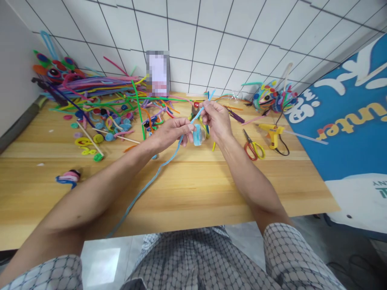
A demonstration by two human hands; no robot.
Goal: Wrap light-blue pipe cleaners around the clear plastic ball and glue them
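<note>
Both my hands are raised over the middle of the table, close together on one light-blue pipe cleaner (157,173). My left hand (177,132) pinches it partway along, and its long tail hangs down toward the table's front edge. In my right hand (215,117) the upper end is gripped, with a short tip sticking out above the fingers. A clear round piece partly wrapped in light blue (198,135) hangs just beside my left fingertips; whether those fingers hold it too is hidden. Behind the hands, pliers (196,110) are partly covered.
Red-and-yellow scissors (254,147) and a yellow glue gun (273,135) lie to the right. Finished colourful figures (266,96) stand behind them. Many pipe cleaners (102,86) and small coiled pieces fill the left back. A phone (157,73) leans on the tiled wall.
</note>
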